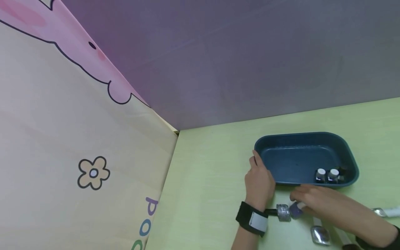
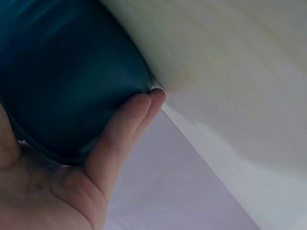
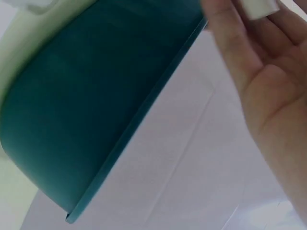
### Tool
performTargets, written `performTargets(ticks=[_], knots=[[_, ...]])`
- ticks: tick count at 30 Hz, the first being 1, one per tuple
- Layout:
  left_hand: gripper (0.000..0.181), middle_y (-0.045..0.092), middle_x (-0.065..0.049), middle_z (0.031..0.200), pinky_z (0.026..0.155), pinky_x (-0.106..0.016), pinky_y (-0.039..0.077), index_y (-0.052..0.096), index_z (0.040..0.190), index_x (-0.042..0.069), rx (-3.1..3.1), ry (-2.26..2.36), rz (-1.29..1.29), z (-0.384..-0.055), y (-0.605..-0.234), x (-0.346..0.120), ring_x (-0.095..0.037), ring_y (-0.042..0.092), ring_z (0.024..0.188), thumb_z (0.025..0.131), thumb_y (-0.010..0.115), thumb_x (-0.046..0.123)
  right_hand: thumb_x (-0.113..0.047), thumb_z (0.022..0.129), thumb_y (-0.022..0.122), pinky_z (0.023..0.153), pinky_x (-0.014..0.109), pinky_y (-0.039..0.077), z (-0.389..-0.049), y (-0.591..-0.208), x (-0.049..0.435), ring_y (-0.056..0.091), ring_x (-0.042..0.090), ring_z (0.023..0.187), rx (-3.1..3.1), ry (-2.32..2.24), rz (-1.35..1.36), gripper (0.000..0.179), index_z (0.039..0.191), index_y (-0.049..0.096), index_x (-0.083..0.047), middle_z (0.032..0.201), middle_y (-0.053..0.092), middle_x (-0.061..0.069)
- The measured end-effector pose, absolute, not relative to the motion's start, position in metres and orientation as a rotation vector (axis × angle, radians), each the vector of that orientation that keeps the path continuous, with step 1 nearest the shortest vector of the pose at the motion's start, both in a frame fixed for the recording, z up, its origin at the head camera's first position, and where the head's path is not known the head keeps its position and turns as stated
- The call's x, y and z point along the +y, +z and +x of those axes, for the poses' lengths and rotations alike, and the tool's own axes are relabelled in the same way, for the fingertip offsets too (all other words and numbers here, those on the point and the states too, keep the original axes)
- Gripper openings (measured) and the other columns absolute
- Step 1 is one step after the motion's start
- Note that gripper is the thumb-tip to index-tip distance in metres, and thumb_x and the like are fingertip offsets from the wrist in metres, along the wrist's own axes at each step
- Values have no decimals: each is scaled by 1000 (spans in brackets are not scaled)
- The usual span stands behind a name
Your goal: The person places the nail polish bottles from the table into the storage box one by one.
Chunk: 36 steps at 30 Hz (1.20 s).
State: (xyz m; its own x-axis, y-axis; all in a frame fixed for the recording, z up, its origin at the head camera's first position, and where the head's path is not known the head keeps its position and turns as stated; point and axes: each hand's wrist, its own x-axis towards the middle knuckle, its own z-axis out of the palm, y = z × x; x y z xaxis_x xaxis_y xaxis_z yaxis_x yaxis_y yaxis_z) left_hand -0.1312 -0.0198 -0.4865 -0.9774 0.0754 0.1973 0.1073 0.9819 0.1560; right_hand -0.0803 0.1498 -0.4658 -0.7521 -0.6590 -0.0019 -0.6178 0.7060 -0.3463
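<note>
A dark teal tray (image 1: 297, 163) stands on the light green table. My left hand (image 1: 260, 180) is at its front left corner, straight fingers resting along the outer wall; in the left wrist view the tray's wall (image 2: 72, 96) lies between fingers and thumb. In front of the tray, my right hand (image 1: 312, 199) pinches a small purple nail polish bottle (image 1: 295, 210) with a white cap (image 3: 259, 7). Beside it lies a silver glitter bottle (image 1: 283, 212) with a black cap. Two small dark bottles with white caps (image 1: 321, 171) stand in the tray's front right corner.
A silver bottle with a white cap (image 1: 320, 235) lies below my right hand. Another white-capped bottle (image 1: 387, 211) lies at the far right. A grey-purple wall (image 1: 234, 69) rises behind the table, and a printed pale panel (image 1: 93, 132) stands on the left.
</note>
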Motion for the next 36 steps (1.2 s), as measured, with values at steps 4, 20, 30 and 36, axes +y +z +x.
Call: performTargets(ticks=[4,20,30,36], knots=[[67,51,-7,135,41,-20,29,30,154,2,-2942,-261,-136,-130,-486,-19,-6,34,45,97,58,24,-16,77,82,60,25,50,-82,-464,151,51,-2,72,2741,-615,-1058,19,90,70,-18,83,62,-14],[67,52,-7,135,42,-20,30,31,154,1,-2941,-264,-148,-128,-489,-18,-6,35,45,97,58,24,-7,70,83,57,17,49,-77,-462,153,53,-4,76,2968,-881,-1324,29,91,69,-20,86,65,-11],[67,53,-10,135,40,-19,27,30,154,0,-2919,-310,-154,-130,-488,-20,-6,31,43,97,58,21,-38,97,57,61,9,43,-80,-453,159,53,-2,76,3097,-884,-1518,22,92,69,-20,87,65,-12],[68,52,-9,136,41,-20,30,29,154,1,-2939,-294,-142,-130,-488,-20,-6,35,44,97,58,23,-49,102,21,63,11,45,-81,-448,161,54,0,75,3149,-870,-1543,56,91,69,-21,85,66,-14]])
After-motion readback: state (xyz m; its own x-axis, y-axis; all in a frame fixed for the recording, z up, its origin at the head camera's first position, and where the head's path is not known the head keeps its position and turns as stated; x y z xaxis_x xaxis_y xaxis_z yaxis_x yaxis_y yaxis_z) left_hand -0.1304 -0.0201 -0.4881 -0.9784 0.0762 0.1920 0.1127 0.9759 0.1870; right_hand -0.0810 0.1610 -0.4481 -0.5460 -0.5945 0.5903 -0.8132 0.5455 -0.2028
